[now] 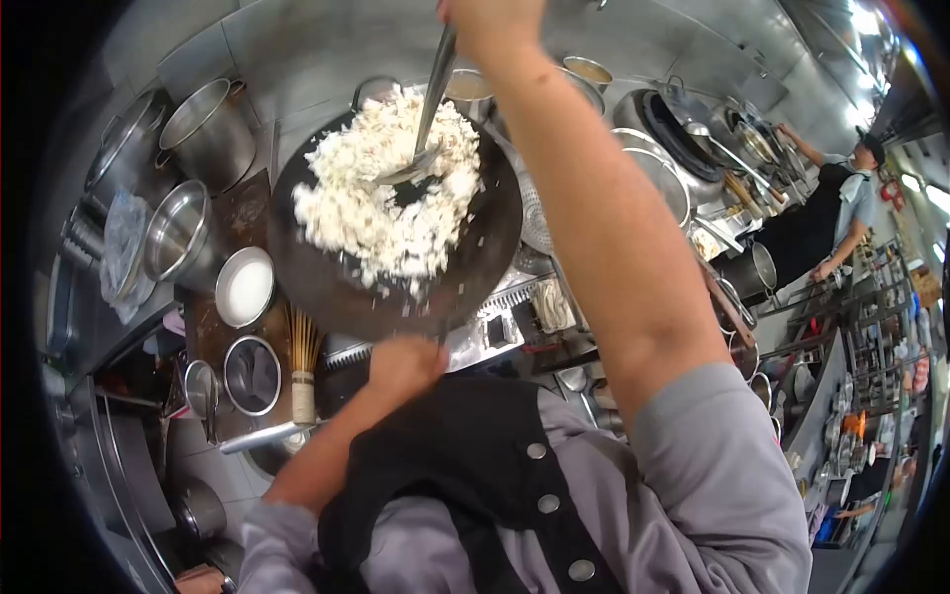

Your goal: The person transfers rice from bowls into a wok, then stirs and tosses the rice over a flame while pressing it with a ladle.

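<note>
A large dark wok [396, 309] stands in front of me, with crumbly white food that looks like rice [341, 213] heaped inside. My left hand [408, 362] is closed at the wok's near edge, around a handle that is mostly covered by the fingers. Raised over the far side, my right hand [495, 35] is wrapped round the upper end of a metal ladle [432, 109]. The ladle slants down and its bowl lies in the food near the wok's middle. Part of the right hand is cut off by the top of the view.
On the left are steel pots [208, 134], a bowl of white granules [244, 287] and a bamboo brush [303, 386]. A perforated strainer [535, 218] lies right of the wok. A co-worker [831, 203] stands at another stove, far right.
</note>
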Available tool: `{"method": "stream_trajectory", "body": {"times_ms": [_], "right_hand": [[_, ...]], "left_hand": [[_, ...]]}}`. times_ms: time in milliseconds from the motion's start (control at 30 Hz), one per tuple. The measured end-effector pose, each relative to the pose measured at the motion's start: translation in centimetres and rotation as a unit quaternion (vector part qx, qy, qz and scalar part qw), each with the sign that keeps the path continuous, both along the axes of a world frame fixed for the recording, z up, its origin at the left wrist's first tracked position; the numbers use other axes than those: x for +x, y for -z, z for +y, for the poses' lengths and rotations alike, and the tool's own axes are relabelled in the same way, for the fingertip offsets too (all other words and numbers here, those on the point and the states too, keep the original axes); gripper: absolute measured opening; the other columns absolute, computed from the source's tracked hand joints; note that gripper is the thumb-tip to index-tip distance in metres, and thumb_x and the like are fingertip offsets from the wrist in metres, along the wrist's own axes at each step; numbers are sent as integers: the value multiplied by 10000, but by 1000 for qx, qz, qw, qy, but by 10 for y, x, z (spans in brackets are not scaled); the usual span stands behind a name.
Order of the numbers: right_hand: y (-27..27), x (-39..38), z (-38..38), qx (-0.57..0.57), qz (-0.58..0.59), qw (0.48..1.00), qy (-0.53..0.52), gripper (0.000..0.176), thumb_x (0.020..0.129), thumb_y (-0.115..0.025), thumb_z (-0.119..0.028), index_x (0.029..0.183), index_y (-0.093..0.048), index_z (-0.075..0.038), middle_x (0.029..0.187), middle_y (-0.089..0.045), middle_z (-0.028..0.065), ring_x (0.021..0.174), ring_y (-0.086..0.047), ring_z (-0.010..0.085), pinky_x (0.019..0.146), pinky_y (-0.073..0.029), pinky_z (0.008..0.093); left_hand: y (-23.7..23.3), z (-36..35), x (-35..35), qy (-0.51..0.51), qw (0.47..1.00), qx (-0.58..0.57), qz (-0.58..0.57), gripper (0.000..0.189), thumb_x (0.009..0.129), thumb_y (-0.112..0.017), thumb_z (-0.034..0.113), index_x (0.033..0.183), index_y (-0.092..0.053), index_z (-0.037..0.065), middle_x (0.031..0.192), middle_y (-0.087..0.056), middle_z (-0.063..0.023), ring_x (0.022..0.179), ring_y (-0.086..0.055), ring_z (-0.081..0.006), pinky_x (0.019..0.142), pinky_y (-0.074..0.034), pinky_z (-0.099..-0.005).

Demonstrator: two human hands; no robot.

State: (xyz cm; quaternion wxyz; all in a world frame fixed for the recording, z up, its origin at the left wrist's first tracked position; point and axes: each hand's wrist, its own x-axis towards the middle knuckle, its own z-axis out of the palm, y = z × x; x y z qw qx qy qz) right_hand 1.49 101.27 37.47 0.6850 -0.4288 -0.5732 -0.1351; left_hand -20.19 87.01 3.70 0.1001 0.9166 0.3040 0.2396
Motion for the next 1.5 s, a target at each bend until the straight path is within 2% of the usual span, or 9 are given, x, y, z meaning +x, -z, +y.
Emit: {"method": "stream_trajectory", "body": {"times_ms": [167,233,400,567,700,900,1333,1433,1500], "right_hand": [[-66,-5,-67,-140,82,928,-337,345,971,-681,-280,775,-598,-8,575,-605,78,488,-593,201,473,-443,352],[24,-31,0,-16,-49,999,2,331,960,-695,-319,945,-654,9,719,-673,132,660,-678,243,613,-512,402],[-2,-8,-12,-51,64,996,-24,308,923,-742,-269,982,-655,20,735,-663,144,671,-622,227,675,-508,395],[-72,-9,-96,-247,13,938,-244,310,926,-743,-263,809,-650,9,716,-664,126,668,-623,180,613,-481,378],[71,-32,0,-12,111,992,-64,358,922,-760,-315,850,-658,21,681,-644,93,635,-600,183,608,-495,370],[-63,-11,-43,-103,164,957,-214,324,913,-768,-282,915,-662,24,685,-648,75,623,-602,208,604,-507,367],[-41,-17,-28,-71,173,951,-248,228,932,-729,-223,879,-594,-47,628,-546,17,443,-496,141,415,-408,317],[41,-23,12,63,-20,998,-7,217,946,-725,-207,891,-600,-38,623,-560,29,432,-501,144,404,-391,302],[34,-29,0,-41,160,980,-108,227,938,-744,-196,853,-600,-42,606,-553,27,459,-525,151,441,-422,332]], "left_hand": [[-114,55,14,-55,995,2,88,466,962,-560,426,664,-721,106,638,-672,-151,606,-675,-366,565,-519,-497],[-89,73,26,-37,996,23,74,475,963,-558,429,657,-712,100,665,-685,-153,620,-677,-373,581,-524,-494],[-12,-2,0,-12,998,46,38,417,892,-659,406,622,-678,88,622,-646,-142,574,-645,-362,561,-512,-497],[-108,58,18,-63,994,-18,92,465,923,-630,423,627,-686,70,650,-647,-186,599,-661,-360,551,-504,-506],[-38,61,41,-92,994,53,26,489,939,-611,437,614,-678,78,629,-636,-161,634,-670,-365,564,-509,-507],[-89,16,3,-61,989,46,128,369,865,-707,373,597,-689,120,616,-640,-130,582,-663,-319,549,-517,-465],[-92,41,3,-44,994,2,102,387,911,-643,419,680,-731,122,602,-643,-132,585,-671,-327,553,-525,-471],[-57,73,33,-69,995,69,-30,429,890,-668,420,608,-666,96,643,-640,-156,567,-638,-358,546,-502,-489],[-34,43,24,-73,995,61,-2,421,878,-679,419,602,-664,101,643,-641,-151,574,-642,-358,557,-509,-487]]}}
